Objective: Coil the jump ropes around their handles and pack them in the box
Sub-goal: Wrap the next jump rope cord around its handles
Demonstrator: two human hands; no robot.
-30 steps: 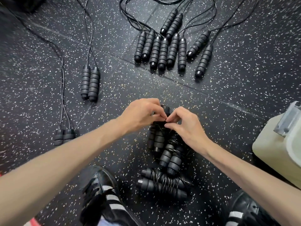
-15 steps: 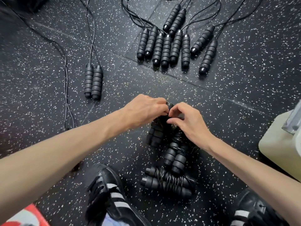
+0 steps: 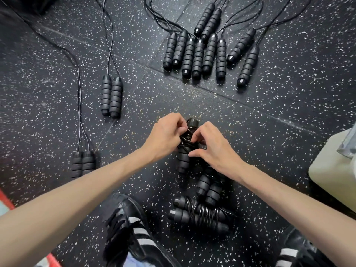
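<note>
Both hands are working on one jump rope bundle (image 3: 187, 143) that is lying on the floor between them. The left hand (image 3: 165, 138) is curling its fingers around the far part of the bundle and is pinching the thin black cord against the handles. The right hand (image 3: 212, 149) is pinching a loop of the same cord with thumb and forefinger, just beside the left fingertips. The bundle's long axis is running from the person outward, away from the body, with one handle end showing beyond the fingers and the other end pointing back toward the wrists. Both hands are equally near to it; the cord end seems to be sitting under the right fingers, so the tucking move probably belongs to that hand, while the left one is keeping the coils from springing open.

Nearer to the person than the hands, two finished coiled ropes (image 3: 202, 214) are lying close together, by the black shoes (image 3: 134, 228). Beyond the hands, a group of uncoiled handles (image 3: 200, 54) is waiting, and more pairs (image 3: 111, 97) are lying to the left. To the right of the right arm, a pale container (image 3: 335, 170) is partly showing; whether this is the box, one cannot tell.
</note>
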